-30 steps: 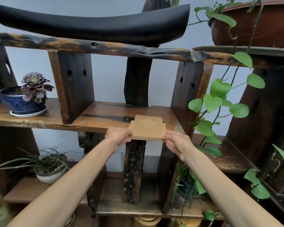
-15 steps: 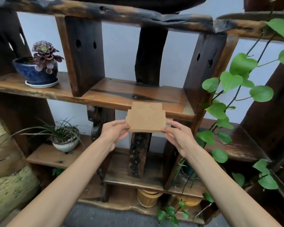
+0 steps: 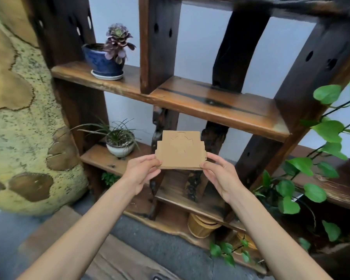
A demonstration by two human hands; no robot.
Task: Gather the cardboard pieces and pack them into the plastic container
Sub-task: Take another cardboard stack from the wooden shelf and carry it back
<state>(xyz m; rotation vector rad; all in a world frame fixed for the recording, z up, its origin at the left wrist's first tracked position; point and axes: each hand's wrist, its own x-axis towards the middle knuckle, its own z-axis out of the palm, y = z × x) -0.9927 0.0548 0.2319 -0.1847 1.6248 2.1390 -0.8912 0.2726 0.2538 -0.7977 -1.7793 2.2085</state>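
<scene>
At nine o'clock of the cardboard stack point(image 3: 181, 152), the left hand point(image 3: 142, 171) pinches its edge; at three o'clock the right hand point(image 3: 220, 174) does likewise. Keep it level and squeezed evenly. No plastic container is in view.

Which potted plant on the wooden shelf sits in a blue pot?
The purple rosette succulent on the upper shelf, in a glazed blue pot. The grassy green plant below has a white pot.

cardboard stack point(image 3: 181, 151) between left hand point(image 3: 142, 171) and right hand point(image 3: 220, 174), before shelf unit point(image 3: 220, 104) | succulent pot point(image 3: 104, 62) on upper shelf's left end | grass pot point(image 3: 120, 147) on lower shelf, left
</scene>
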